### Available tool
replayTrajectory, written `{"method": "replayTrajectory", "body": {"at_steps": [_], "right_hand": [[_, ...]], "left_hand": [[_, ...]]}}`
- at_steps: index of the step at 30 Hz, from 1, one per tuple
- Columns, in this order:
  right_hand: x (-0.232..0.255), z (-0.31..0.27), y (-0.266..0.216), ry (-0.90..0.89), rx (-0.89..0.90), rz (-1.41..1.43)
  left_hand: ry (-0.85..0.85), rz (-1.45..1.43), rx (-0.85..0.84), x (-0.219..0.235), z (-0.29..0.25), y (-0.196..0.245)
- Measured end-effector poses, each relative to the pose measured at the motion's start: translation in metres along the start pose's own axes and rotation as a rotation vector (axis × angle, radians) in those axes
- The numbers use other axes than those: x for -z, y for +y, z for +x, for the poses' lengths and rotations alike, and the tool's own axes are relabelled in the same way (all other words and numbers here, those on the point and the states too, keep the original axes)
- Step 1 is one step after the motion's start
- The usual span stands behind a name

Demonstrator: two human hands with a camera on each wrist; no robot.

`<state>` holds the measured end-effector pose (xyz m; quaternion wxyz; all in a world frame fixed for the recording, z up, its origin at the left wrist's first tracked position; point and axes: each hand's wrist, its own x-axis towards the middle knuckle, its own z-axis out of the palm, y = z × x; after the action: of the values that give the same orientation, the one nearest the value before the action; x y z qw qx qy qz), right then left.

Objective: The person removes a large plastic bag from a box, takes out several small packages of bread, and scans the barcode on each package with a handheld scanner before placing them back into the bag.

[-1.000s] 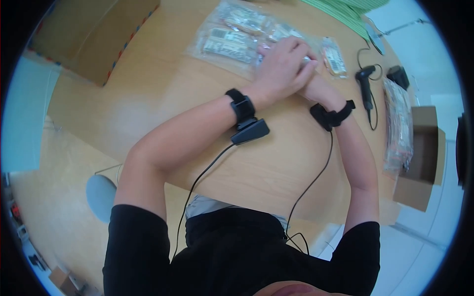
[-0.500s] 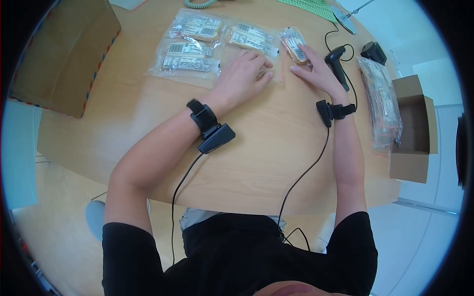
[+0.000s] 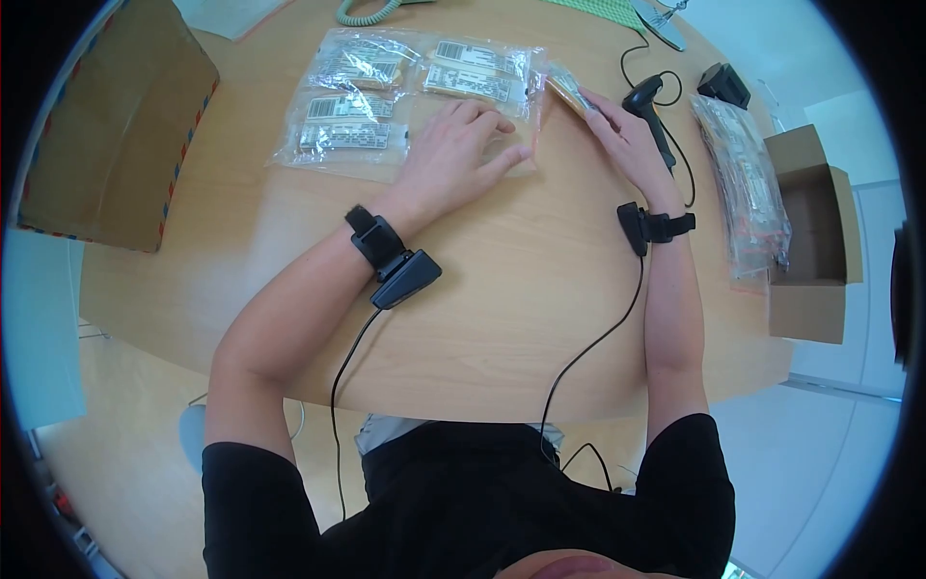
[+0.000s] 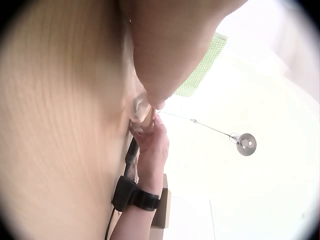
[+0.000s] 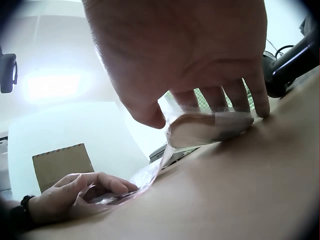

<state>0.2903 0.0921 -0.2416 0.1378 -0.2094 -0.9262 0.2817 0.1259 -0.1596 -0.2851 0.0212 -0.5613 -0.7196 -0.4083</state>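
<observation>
A small packet [image 3: 569, 89] in clear wrap with a white label is tilted up on its edge. My right hand [image 3: 629, 147] pinches it between thumb and fingers. In the right wrist view the packet [image 5: 195, 131] shows a light brown underside close over the table, the fingers behind it. A large clear plastic bag [image 3: 289, 147] lies flat to the left, with several barcode-labelled packets [image 3: 475, 69] in it. On the bag's near right part rests my left hand [image 3: 449, 159], fingers loosely bent and thumb out to the side.
A black barcode scanner [image 3: 648, 101] with a cable lies just right of my right hand. Further right are a stack of bagged packets [image 3: 743, 179] and an open cardboard box [image 3: 820, 227]. A larger cardboard box [image 3: 116, 125] stands at the left, a coiled phone cord [image 3: 362, 14] at the back.
My hands were together over the bag, then parted, the left going left and the right reaching the small packet. The right hand has since tilted that packet up from lying flat.
</observation>
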Motion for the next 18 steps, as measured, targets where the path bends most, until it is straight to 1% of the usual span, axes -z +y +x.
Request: {"method": "replayTrajectory", "body": {"at_steps": [3, 6, 9, 12, 15, 16, 18], "right_hand": [[0.000, 0.004, 0.009, 0.112, 0.089, 0.107], [0.012, 0.018, 0.051, 0.086, -0.091, 0.124], [0.013, 0.013, 0.043, 0.159, -0.143, 0.506], [0.021, 0.008, 0.024, 0.247, -0.176, 0.686], [0.026, 0.003, 0.005, 0.176, -0.102, 0.919], [0.026, 0.002, 0.003, 0.136, -0.099, 0.917], [0.024, 0.001, -0.001, 0.055, -0.094, 0.913]], "left_hand": [[0.022, -0.100, 0.038, -0.001, 0.003, -0.003], [0.047, -0.158, 0.065, 0.000, 0.004, -0.003], [0.033, -0.167, 0.092, 0.001, 0.003, -0.001], [0.046, -0.206, 0.122, -0.002, 0.003, -0.004], [0.075, -0.287, 0.159, 0.000, 0.004, 0.001], [0.084, -0.318, 0.172, 0.003, 0.005, 0.005], [0.089, -0.368, 0.137, 0.009, 0.006, 0.013]]}}
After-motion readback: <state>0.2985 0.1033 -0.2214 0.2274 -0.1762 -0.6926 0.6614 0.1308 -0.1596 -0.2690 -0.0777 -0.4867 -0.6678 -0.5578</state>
